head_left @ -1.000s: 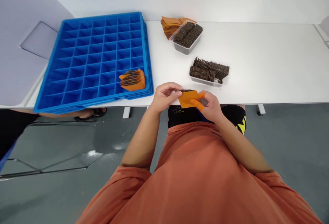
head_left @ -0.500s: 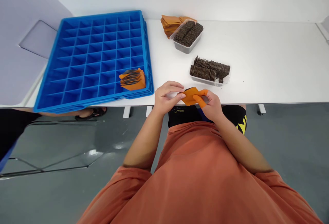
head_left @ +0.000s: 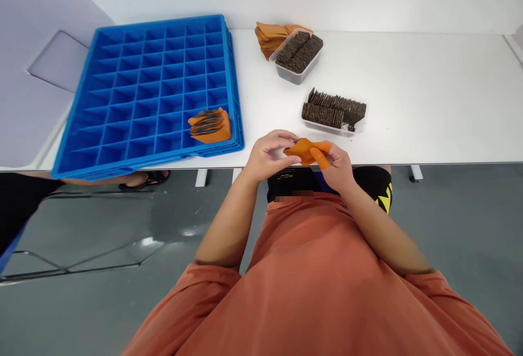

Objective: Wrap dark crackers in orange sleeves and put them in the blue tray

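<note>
Fingers of both hands meet at one orange packet point(head_left: 303, 150), held above the person's lap at the front edge of the white worktop point(head_left: 429, 89); the left hand point(head_left: 265, 155) curls loosely round the packet's left end, thumb below and fingertips above, with a gap left inside its grip; the right hand point(head_left: 337, 165) pinches the other end narrowly between thumb and forefinger, both wearing orange finger covers point(head_left: 319, 157). Whatever the packet contains cannot be made out.

Just beyond the hands sits a clear tub point(head_left: 360, 126) with rows of thin dark pieces point(head_left: 322, 114), its near right corner bare of them but for crumbs; farther back, a second tub point(head_left: 291, 77), also filled, touches a pile of orange sheaths point(head_left: 267, 40); to the left, a blue divided crate point(head_left: 232, 78) carries a cluster of orange packets with dark edges point(head_left: 212, 130) at its near right corner.
</note>
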{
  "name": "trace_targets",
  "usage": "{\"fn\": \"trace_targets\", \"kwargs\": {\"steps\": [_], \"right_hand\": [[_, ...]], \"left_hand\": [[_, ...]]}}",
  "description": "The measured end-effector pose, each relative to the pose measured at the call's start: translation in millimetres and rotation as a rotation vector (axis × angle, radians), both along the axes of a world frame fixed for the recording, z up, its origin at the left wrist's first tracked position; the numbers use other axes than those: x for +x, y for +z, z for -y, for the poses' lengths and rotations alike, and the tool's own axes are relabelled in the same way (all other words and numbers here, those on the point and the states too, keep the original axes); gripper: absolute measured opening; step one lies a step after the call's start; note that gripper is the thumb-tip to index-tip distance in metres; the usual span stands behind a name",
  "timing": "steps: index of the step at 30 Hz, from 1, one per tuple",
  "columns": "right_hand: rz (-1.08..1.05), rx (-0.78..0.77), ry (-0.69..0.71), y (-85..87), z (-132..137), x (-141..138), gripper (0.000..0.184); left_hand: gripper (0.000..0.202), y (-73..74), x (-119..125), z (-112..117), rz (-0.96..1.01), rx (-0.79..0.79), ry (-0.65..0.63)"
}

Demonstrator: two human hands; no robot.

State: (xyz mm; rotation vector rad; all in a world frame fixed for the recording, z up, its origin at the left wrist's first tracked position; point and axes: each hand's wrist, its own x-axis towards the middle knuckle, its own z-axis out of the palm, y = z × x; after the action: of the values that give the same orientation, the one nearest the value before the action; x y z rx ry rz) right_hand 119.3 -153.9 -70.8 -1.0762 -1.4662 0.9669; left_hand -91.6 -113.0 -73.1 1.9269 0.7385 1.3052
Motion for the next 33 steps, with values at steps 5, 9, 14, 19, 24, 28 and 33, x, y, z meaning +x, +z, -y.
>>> {"fn": "trace_targets", "kwargs": {"steps": [5,9,14,19,24,28,33], "right_hand": [[0.03,0.009,0.008,-0.3,0,1,0.039],[0.025,-0.013,0.001,0.9,1,2,0.038],[-0.027,-0.05,-0.007,0.7,0,0,0.04],[-0.081,-0.074,0.007,-0.8,0,-2,0.042],[-0.037,-0.059,0.02,-5.9,-1,-1,0.04],[0.018,-0.035,0.021,-9.2,-2,-1,0.039],[0.023,-0.031,0.038,-7.1,-1,0,0.036]], "left_hand": [[0.024,1.2,-2,-1,-0.023,-0.088,-0.064],[0.02,5.0,-2,1,-0.041,-0.138,-0.097],[0.022,2.4,-1,1,0.016,-0.237,-0.078],[0.035,-1.8,-2,-1,0.059,-0.287,0.029],[0.033,4.6,0,0,-0.099,-0.167,0.013],[0.026,9.6,0,2,-0.185,-0.138,-0.032],[0.027,6.6,-1,-1,-0.147,-0.175,-0.042]]}}
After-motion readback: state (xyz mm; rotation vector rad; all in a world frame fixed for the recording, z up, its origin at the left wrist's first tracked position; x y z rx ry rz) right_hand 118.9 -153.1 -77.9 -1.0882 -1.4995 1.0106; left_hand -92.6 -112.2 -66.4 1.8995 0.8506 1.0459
